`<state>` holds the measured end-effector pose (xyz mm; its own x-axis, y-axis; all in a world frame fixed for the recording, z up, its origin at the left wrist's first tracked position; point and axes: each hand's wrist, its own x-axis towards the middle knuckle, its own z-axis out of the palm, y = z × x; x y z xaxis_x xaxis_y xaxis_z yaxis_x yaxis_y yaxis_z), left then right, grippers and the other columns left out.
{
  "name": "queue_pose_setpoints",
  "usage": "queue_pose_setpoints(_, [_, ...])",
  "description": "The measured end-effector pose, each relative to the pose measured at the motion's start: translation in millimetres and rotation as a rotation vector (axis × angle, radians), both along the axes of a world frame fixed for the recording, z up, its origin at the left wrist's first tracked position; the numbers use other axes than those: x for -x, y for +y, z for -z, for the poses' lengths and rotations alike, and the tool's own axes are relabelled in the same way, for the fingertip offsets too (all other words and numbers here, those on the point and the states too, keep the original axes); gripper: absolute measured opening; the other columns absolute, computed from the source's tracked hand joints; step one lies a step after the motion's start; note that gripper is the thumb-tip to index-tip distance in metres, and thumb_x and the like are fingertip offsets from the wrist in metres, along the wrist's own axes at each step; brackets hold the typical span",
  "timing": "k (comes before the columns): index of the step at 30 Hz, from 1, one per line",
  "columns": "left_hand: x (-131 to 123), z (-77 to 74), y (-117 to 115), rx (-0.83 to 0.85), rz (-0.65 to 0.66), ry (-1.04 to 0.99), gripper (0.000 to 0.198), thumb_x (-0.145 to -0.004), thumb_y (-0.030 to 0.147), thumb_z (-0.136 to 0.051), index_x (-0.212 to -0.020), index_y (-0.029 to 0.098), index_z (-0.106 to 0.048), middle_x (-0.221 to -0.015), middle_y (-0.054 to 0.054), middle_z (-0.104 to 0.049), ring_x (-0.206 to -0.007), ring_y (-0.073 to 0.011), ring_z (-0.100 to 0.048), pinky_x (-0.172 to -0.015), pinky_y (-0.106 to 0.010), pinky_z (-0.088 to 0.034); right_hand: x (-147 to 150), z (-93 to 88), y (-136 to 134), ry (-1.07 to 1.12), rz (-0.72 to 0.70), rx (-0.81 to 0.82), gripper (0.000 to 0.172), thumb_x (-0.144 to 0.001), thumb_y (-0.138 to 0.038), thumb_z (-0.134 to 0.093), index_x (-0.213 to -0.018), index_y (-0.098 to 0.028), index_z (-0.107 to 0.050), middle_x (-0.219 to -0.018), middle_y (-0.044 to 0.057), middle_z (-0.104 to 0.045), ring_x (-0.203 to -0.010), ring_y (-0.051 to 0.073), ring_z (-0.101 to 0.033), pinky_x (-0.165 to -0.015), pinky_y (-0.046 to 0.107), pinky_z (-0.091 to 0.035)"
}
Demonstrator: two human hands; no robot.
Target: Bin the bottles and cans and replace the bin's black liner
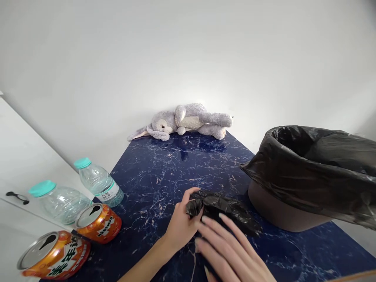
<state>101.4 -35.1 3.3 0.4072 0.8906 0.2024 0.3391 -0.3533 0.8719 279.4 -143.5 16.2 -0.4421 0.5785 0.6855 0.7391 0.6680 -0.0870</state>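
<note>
A crumpled black plastic bag [229,209] lies low over the dark blue marbled table [158,168]. My left hand [182,225] is closed around the bag's left end, thumb and fingers gripping the bunched plastic. My right hand [227,250] is nearer to me, its fingers stretched out and a little apart, close to the near side of the bag. Whether its fingertips touch the plastic I cannot tell. Right of the bag stands a brown bin [288,211] with a black liner [308,176] folded over its rim.
Two open orange soda cans [104,227] and two clear bottles [101,182] with turquoise caps stand along the left. A grey plush rabbit [190,119] lies on its side at the table's far edge, against the white wall [188,51]. A white cabinet [29,156] borders the left.
</note>
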Motion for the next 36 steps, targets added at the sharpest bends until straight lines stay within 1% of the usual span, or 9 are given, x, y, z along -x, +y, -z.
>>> queue_pose_setpoints(4, [0.6, 12.4, 1.9, -0.008, -0.077, -0.015, 0.052, -0.106, 0.034, -0.050, -0.153, 0.030, -0.027, -0.112, -0.005, -0.075, -0.096, -0.0223, -0.076, -0.087, -0.039, -0.064, 0.0, 22.1, 35.0, -0.086, 0.193, 0.051, 0.068, -0.109, -0.038, -0.053, -0.168, -0.015, -0.029, -0.168, 0.015, -0.036, -0.154, 0.039, -0.036, -0.122, 0.064, -0.042])
queue_pose_setpoints(7, [2.2, 25.1, 3.9, -0.047, -0.151, 0.037, 0.054, -0.107, 0.030, -0.046, -0.155, 0.031, -0.021, -0.141, -0.013, -0.061, -0.107, -0.0230, -0.075, -0.093, -0.042, -0.065, -6.8, 44.1, 54.5, -0.136, 0.250, 0.143, 0.068, -0.111, -0.045, -0.047, -0.170, -0.019, -0.023, -0.170, 0.015, -0.032, -0.154, 0.040, -0.036, -0.118, 0.069, -0.043])
queue_pose_setpoints(11, [3.9, 30.6, 2.6, -0.308, -0.245, 0.277, 0.058, -0.106, 0.019, -0.043, -0.159, 0.028, -0.022, -0.163, -0.020, -0.036, -0.131, -0.0317, -0.064, -0.102, -0.052, -0.062, -12.8, 65.2, 65.4, -0.199, 0.253, 0.258, 0.063, -0.112, -0.049, -0.043, -0.169, -0.024, -0.028, -0.172, 0.010, -0.026, -0.156, 0.036, -0.032, -0.118, 0.066, -0.045])
queue_pose_setpoints(14, [3.4, 21.4, -0.3, -0.572, -0.137, 0.460, 0.060, -0.105, 0.006, -0.035, -0.161, 0.028, -0.030, -0.171, -0.013, -0.030, -0.158, -0.0327, -0.035, -0.123, -0.058, -0.044, -14.1, 69.6, 70.3, -0.220, 0.246, 0.336, 0.060, -0.113, -0.050, -0.040, -0.168, -0.026, -0.030, -0.174, 0.007, -0.022, -0.159, 0.034, -0.025, -0.120, 0.064, -0.043])
queue_pose_setpoints(17, [1.2, 11.2, -2.2, -0.679, 0.095, 0.553, 0.059, -0.105, 0.004, -0.035, -0.160, 0.026, -0.034, -0.169, -0.007, -0.042, -0.162, -0.0266, -0.026, -0.130, -0.054, -0.035, -14.7, 70.0, 76.1, -0.227, 0.217, 0.397, 0.058, -0.114, -0.044, -0.036, -0.168, -0.023, -0.031, -0.175, 0.007, -0.020, -0.161, 0.031, -0.018, -0.123, 0.060, -0.042])
queue_pose_setpoints(19, [-0.7, 9.1, -2.4, -0.653, 0.141, 0.574, 0.054, -0.108, 0.014, -0.039, -0.161, 0.021, -0.033, -0.170, -0.008, -0.041, -0.163, -0.0267, -0.024, -0.131, -0.053, -0.034, -15.4, 70.2, 81.2, -0.230, 0.190, 0.414, 0.057, -0.114, -0.038, -0.033, -0.169, -0.021, -0.028, -0.176, 0.007, -0.017, -0.162, 0.029, -0.013, -0.125, 0.058, -0.039])
queue_pose_setpoints(23, [-2.3, 13.4, -1.3, -0.561, 0.037, 0.540, 0.055, -0.111, 0.031, -0.045, -0.162, 0.020, -0.027, -0.173, -0.013, -0.034, -0.163, -0.0291, -0.022, -0.130, -0.057, -0.036, -18.4, 70.9, 102.1, -0.211, 0.189, 0.454, 0.056, -0.115, -0.038, -0.027, -0.169, -0.024, -0.028, -0.176, 0.004, -0.015, -0.163, 0.027, -0.010, -0.127, 0.057, -0.034])
queue_pose_setpoints(31, [1.0, 17.7, -1.1, -0.493, -0.023, 0.498, 0.048, -0.111, 0.036, -0.046, -0.155, 0.024, -0.033, -0.169, -0.015, -0.039, -0.160, -0.0321, -0.030, -0.124, -0.059, -0.044, -34.0, 67.6, 186.8, -0.170, 0.347, 0.515, 0.054, -0.115, -0.040, -0.026, -0.162, -0.020, -0.046, -0.173, 0.008, -0.030, -0.161, 0.028, -0.022, -0.126, 0.050, -0.036])
queue_pose_setpoints(36, [1.7, 22.3, -1.9, -0.474, -0.028, 0.464, 0.051, -0.109, 0.031, -0.048, -0.156, 0.024, -0.031, -0.164, -0.016, -0.044, -0.158, -0.0329, -0.036, -0.123, -0.060, -0.045, -18.0, 62.3, 175.9, -0.168, 0.462, 0.435, 0.055, -0.113, -0.035, -0.031, -0.161, -0.015, -0.047, -0.174, 0.016, -0.025, -0.161, 0.044, -0.013, -0.123, 0.065, -0.030])
